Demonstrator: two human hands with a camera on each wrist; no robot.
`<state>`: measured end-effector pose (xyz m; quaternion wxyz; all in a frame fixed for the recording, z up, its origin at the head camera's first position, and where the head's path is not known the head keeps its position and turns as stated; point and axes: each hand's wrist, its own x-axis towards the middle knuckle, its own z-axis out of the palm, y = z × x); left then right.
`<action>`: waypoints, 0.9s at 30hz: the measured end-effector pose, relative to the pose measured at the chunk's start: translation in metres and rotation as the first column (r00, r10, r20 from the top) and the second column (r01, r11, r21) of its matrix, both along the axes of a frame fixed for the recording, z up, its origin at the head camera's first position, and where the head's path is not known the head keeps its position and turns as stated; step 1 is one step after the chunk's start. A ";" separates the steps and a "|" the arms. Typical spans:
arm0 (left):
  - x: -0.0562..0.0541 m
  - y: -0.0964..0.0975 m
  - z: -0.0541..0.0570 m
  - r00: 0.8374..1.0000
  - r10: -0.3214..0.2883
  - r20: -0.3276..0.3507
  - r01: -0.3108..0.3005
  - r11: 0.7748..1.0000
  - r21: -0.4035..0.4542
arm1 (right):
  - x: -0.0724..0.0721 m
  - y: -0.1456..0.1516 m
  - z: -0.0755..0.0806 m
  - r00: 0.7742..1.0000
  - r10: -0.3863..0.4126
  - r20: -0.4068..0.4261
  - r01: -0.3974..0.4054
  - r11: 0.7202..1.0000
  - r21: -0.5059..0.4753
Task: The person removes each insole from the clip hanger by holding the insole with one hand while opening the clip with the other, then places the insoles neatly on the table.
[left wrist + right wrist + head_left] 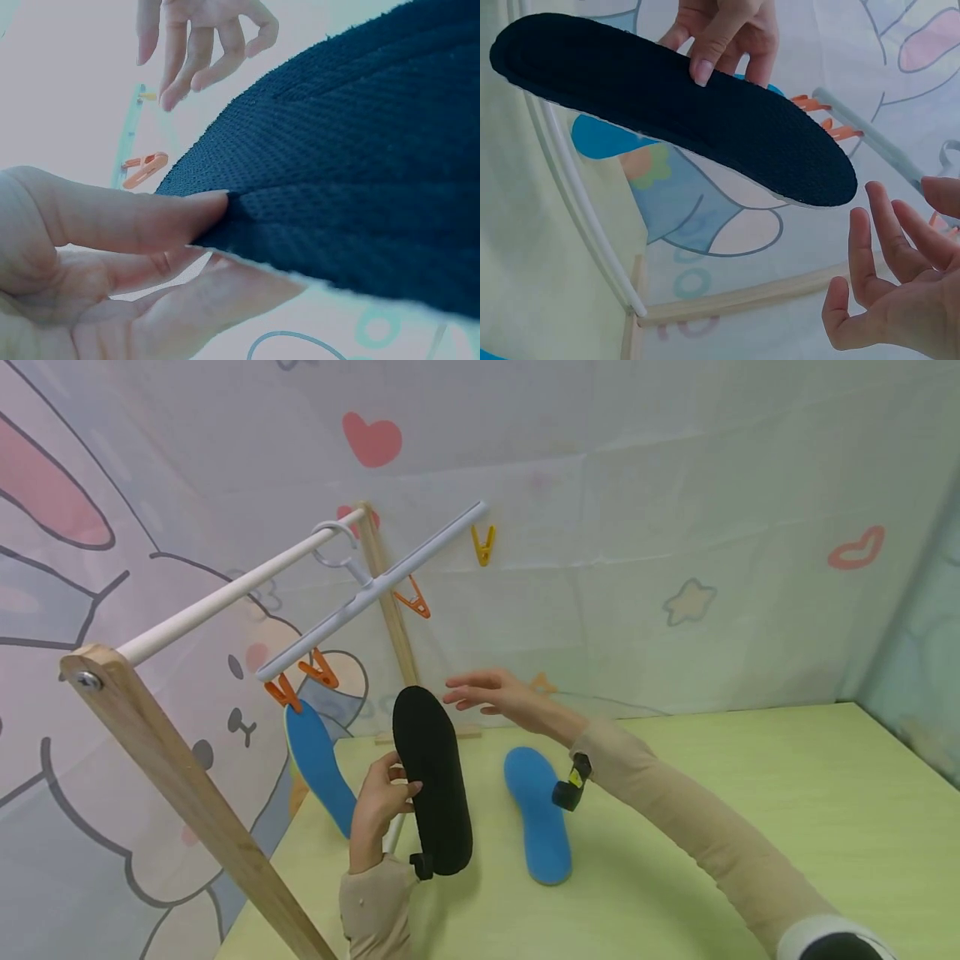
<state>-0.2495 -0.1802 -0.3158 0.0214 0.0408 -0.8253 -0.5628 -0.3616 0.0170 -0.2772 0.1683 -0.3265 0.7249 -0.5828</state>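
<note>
A black insole (432, 785) stands upright over the table, pinched at its left edge by my left hand (382, 802), thumb on the dark face. In the left wrist view, the thumb presses the insole's woven fabric (360, 172). My right hand (491, 692) hovers just right of the insole's upper end, fingers spread and holding nothing. A blue insole (318, 764) hangs from an orange clip (283, 693) at the near end of a white hanger (375, 589). Another blue insole (537, 814) lies on the table below my right forearm.
The hanger hooks over a white rod (240, 581) on a wooden frame (202, 802) at the left. More orange clips (320, 670) and a yellow clip (483, 545) hang along it. A printed cloth backdrop (600, 527) stands behind the pale green table (750, 793).
</note>
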 end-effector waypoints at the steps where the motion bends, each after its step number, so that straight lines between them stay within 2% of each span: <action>1: 0.000 0.001 0.000 1.000 -0.001 -0.001 0.001 1.000 -0.001 | 0.002 0.003 -0.001 1.000 -0.001 0.006 0.001 1.000 -0.006; 9: -0.001 0.004 0.000 1.000 -0.002 -0.001 0.002 1.000 -0.001 | 0.011 0.024 -0.012 1.000 0.005 -0.001 -0.005 1.000 -0.008; 16: -0.003 0.008 -0.001 1.000 -0.013 -0.012 0.013 1.000 0.004 | 0.020 0.041 -0.021 0.998 -0.008 -0.064 0.009 1.000 0.022; 27: -0.007 0.027 -0.007 0.997 -0.053 -0.063 0.054 0.998 0.020 | 0.039 0.074 -0.036 0.998 -0.002 -0.064 0.004 0.999 0.037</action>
